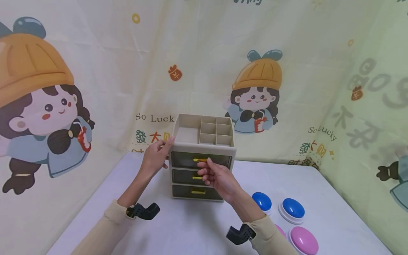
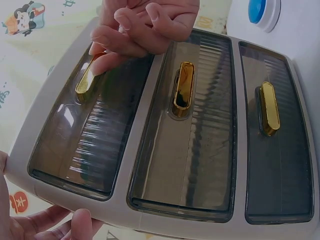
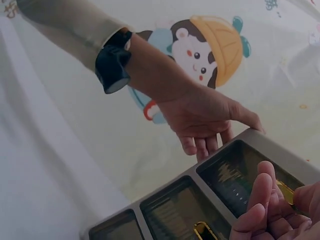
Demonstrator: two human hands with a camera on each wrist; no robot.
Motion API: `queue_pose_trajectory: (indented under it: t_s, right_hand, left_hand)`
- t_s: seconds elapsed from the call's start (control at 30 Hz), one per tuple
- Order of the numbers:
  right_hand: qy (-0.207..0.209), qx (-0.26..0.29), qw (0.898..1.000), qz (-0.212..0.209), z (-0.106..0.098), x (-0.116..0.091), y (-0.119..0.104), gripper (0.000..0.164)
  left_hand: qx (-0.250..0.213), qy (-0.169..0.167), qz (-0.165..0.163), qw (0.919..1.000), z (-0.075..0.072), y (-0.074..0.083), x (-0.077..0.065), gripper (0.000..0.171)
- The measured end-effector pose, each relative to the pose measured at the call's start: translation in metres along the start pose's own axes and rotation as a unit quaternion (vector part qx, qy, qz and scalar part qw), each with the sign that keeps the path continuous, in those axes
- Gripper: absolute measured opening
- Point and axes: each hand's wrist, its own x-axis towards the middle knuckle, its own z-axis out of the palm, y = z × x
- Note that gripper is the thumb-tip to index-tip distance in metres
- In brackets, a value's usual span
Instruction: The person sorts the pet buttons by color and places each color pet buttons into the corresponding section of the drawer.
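A beige desktop organizer (image 1: 204, 146) with three dark see-through drawers stands upright on the table. Its top drawer (image 2: 75, 135) looks flush with the frame. My right hand (image 1: 220, 179) pinches that drawer's gold handle (image 2: 86, 82) between thumb and index finger, the other fingers loosely bent. On the organizer's left side, my left hand (image 1: 155, 157) rests with the thumb at the upper edge and relaxed fingers lower along the side. The middle handle (image 2: 184, 87) and bottom handle (image 2: 270, 107) are untouched. My right hand covers part of the drawer fronts in the head view.
Blue push buttons (image 1: 293, 208) and pink ones (image 1: 304, 241) on white bases lie to the right on the white table (image 1: 153, 226); my right forearm partly hides some. A printed cloth (image 1: 204, 85) hangs behind. Open compartments (image 1: 216, 131) top the organizer.
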Motion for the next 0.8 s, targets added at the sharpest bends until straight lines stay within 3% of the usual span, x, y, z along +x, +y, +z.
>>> queue_pose_trajectory:
  t_s: [0.27,0.37,0.47,0.53,0.6,0.8]
  right_hand:
    - [0.007,-0.014,1.0,0.009,-0.002,-0.007,0.007,0.053]
    - [0.015,-0.091,0.996,-0.012,-0.003,-0.014,0.014,0.054]
    - [0.027,-0.195,0.979,-0.055,-0.003,-0.021,0.019,0.051]
    - [0.033,-0.235,0.968,-0.076,-0.003,-0.025,0.022,0.048]
    - [0.031,-0.236,0.968,-0.077,-0.003,-0.028,0.023,0.048]
    - [0.016,-0.196,0.98,-0.029,-0.005,-0.031,0.029,0.049]
  left_hand:
    - [0.001,0.003,-0.004,1.0,0.001,0.003,-0.007,0.065]
    - [0.002,0.003,-0.003,1.0,0.002,0.005,-0.01,0.063]
    - [0.003,0.008,-0.001,1.0,0.004,0.006,-0.011,0.062]
    - [0.004,0.01,0.001,0.9999,0.004,0.007,-0.012,0.061]
    - [0.006,0.012,0.001,0.9999,0.004,0.009,-0.014,0.061]
    - [0.012,0.015,-0.004,0.9998,0.004,0.012,-0.018,0.061]
